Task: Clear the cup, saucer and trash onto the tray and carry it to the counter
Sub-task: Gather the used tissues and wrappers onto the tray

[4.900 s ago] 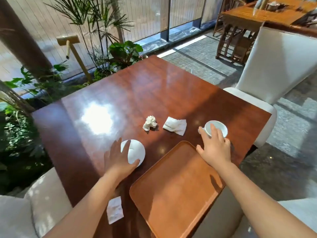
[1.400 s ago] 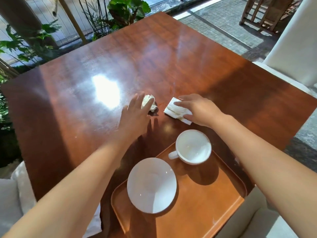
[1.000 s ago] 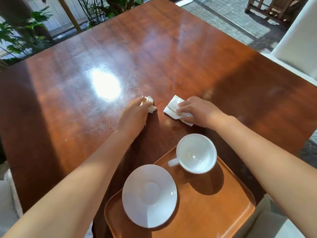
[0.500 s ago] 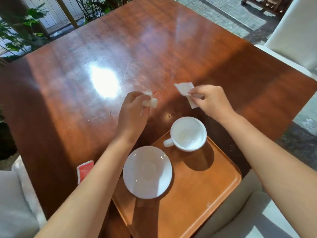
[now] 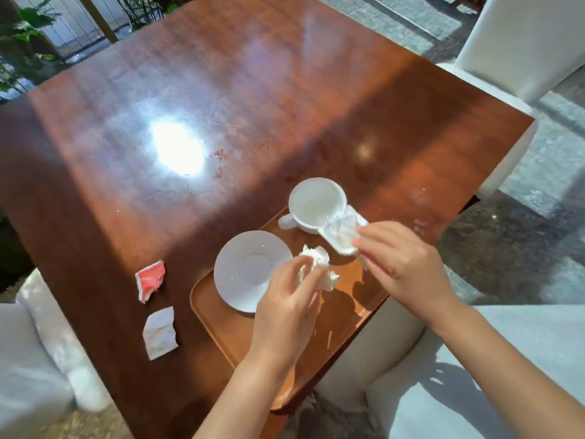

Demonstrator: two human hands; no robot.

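Over on the far left, at the worktop's [image 5: 221, 90] near edge, two scraps lie loose: a red-and-white wrapper [image 5: 150, 280] and, just nearer the camera, a white paper piece [image 5: 160, 332], both well clear of the tray [image 5: 342, 324]. Moving right, the tray sits at the near edge of the wood, its near corner hanging out past the edge. On it, the white saucer [image 5: 247, 267] rests flat at the left side, empty. Up behind it stands the white cup [image 5: 316, 204], upright at the tray's far end, handle pointing left. Now the left hand [image 5: 288, 302] hovers over the tray just right of the saucer, fingers and thumb pinched on a crumpled white tissue [image 5: 319, 267]; whether the wad touches the tray surface, I cannot tell. Further right, the right hand [image 5: 402, 264] pinches a flattened white napkin [image 5: 342, 232] by its near side, and the napkin's far edge overlaps the cup's rim on the right. Beyond the worktop's right corner stands a pale upholstered chair [image 5: 519, 42].
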